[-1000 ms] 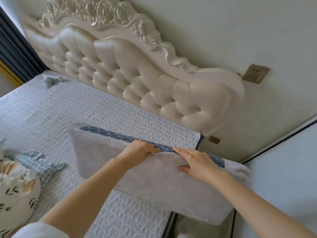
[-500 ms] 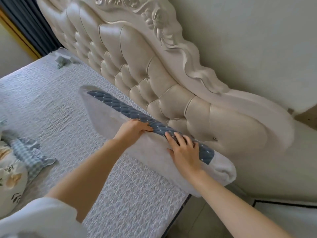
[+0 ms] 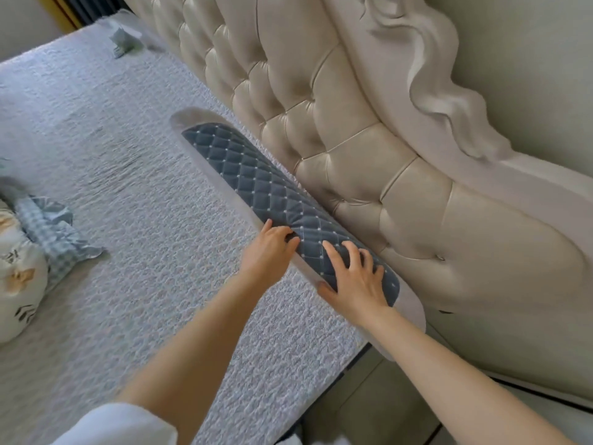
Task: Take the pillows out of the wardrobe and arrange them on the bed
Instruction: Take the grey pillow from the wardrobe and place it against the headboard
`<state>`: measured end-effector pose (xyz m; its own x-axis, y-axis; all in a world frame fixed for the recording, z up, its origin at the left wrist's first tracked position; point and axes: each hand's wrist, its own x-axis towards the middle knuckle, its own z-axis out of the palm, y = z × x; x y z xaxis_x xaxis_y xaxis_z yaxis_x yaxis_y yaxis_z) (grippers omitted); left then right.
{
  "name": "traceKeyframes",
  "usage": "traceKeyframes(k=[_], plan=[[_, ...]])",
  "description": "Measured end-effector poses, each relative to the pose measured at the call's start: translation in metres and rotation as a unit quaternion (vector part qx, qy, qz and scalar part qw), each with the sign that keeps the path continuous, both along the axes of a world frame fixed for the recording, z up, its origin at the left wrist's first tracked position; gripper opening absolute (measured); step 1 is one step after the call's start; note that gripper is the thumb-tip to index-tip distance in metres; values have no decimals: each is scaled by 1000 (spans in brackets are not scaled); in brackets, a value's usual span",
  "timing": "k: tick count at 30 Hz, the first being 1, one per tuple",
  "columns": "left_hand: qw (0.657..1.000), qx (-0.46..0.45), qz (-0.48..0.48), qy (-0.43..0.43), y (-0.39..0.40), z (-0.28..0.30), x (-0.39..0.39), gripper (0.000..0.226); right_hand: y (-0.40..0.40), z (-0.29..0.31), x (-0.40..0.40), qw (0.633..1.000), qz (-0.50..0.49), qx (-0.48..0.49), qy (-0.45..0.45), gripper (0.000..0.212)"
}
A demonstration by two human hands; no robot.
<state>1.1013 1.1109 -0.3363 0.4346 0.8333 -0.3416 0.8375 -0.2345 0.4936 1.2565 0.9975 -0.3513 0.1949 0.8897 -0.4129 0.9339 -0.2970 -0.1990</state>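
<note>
A long grey pillow (image 3: pixel 244 175) with a quilted dark-blue top edge stands on its long side on the bed (image 3: pixel 128 194), leaning against the tufted cream headboard (image 3: pixel 321 123). My left hand (image 3: pixel 271 248) grips its near face and blue edge with curled fingers. My right hand (image 3: pixel 356 281) lies spread over the blue edge near the pillow's right end, thumb on the grey face. A second pillow (image 3: pixel 19 277), white with a cat print and a blue checked frill, lies at the bed's left edge, partly cut off.
A small folded grey-blue cloth (image 3: pixel 123 43) lies at the far end of the bed by the headboard. The bed's right edge (image 3: pixel 349 364) drops to a narrow floor gap beside pale furniture. A dark curtain hangs at the top left.
The pillow has gone from held over the bed's corner to standing upright against the headboard. My right hand slid onto the blue edge and spread. The view moved closer.
</note>
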Motion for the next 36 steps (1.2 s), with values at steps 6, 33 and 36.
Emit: traceKeyframes(k=[6, 33, 36], plan=[[981, 8, 195, -15, -43, -29, -18, 47, -10, -3, -11, 998, -8, -61, 3, 89], [642, -376, 626, -233, -75, -204, -137, 120, 93, -146, -9, 969, -164, -135, 128, 84], [616, -369, 644, -264, -68, -210, -135, 124, 97, -150, -18, 958, -219, -93, 162, 74]])
